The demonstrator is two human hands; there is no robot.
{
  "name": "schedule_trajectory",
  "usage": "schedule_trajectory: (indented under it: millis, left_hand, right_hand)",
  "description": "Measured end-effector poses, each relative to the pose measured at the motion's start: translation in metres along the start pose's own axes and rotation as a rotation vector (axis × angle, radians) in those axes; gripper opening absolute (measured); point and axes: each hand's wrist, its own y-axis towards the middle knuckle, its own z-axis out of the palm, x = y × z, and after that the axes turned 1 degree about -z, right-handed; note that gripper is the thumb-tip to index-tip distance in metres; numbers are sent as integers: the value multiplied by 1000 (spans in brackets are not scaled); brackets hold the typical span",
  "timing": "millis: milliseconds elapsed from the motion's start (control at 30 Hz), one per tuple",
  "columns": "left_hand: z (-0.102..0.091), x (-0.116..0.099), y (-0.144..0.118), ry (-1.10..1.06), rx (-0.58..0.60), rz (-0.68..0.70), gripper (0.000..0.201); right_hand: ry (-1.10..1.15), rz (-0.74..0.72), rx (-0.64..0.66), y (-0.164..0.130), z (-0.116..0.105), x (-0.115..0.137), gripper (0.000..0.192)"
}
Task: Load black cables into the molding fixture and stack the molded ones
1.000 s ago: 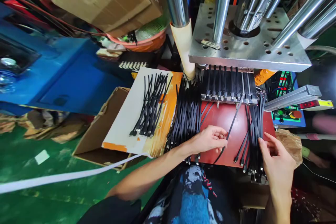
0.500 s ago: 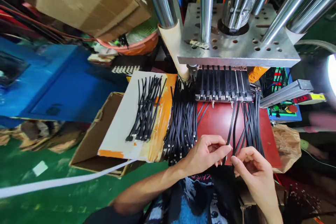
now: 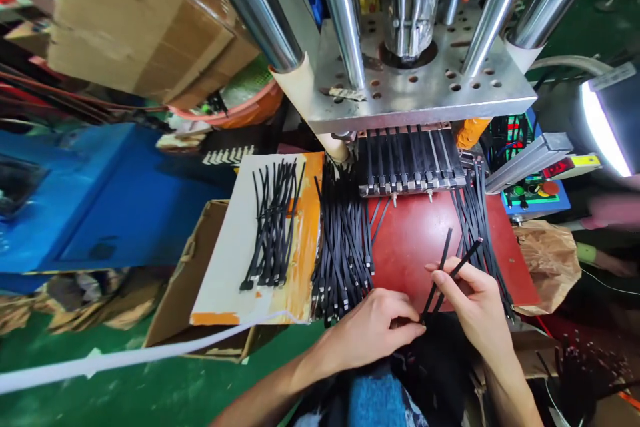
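Down at the near edge, the person's left hand (image 3: 370,333) pinches the lower ends of two thin black plastic cable ties (image 3: 447,270), and the right hand (image 3: 473,307) closes round the same pair just beside it, so the ties fan up and away from both grips over the flat red metal work plate (image 3: 415,240). Left of them lies a thick heap of black ties (image 3: 343,240); farther back, the steel press mould (image 3: 407,160) holds a row of ties under the silver perforated platen (image 3: 420,90).

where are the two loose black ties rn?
Head view, lower centre-right: the two black ties are pinched between left hand and right hand, over the red plate.
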Motion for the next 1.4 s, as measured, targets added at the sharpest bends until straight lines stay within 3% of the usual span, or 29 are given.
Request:
schedule_trajectory:
  millis: [67, 200, 300, 467, 633, 767, 967, 1167, 1233, 1300, 1400]
  left_hand:
    - [-13, -8, 3, 41, 47, -36, 11]
    - [-41, -35, 21, -8, -205, 64, 36]
    - [-52, -47, 36, -25, -242, 214, 21]
    - [-56, -46, 43, -166, -164, 214, 19]
    - [-57, -42, 41, -294, -180, 171, 16]
    - [-59, -41, 45, -337, -187, 150, 28]
    - [-59, -42, 49, -316, -237, 203, 31]
    - [-59, -44, 59, -99, -394, 313, 23]
    - [-67, -44, 72, -15, -497, 359, 20]
    - [-80, -42, 91, 56, -612, 390, 21]
    - [-102, -42, 126, 158, -675, 412, 22]
  right_hand:
    - [-39, -30, 24, 1, 0, -2, 28]
    - [-84, -118, 142, 0, 2, -2, 26]
    - [-107, -169, 169, -1, 4, -3, 24]
    - [-194, -243, 210, -1, -3, -6, 23]
    - [-233, -292, 159, 1, -5, 0, 20]
    - [-236, -338, 134, 2, -1, 7, 18]
    - [-250, -343, 128, 4, 4, 13, 32]
    - [-186, -247, 59, 9, 19, 0, 40]
    - [-159, -167, 135, 4, 22, -14, 38]
    - [-159, -84, 290, -2, 19, -23, 38]
    - [-261, -68, 491, 4, -6, -16, 40]
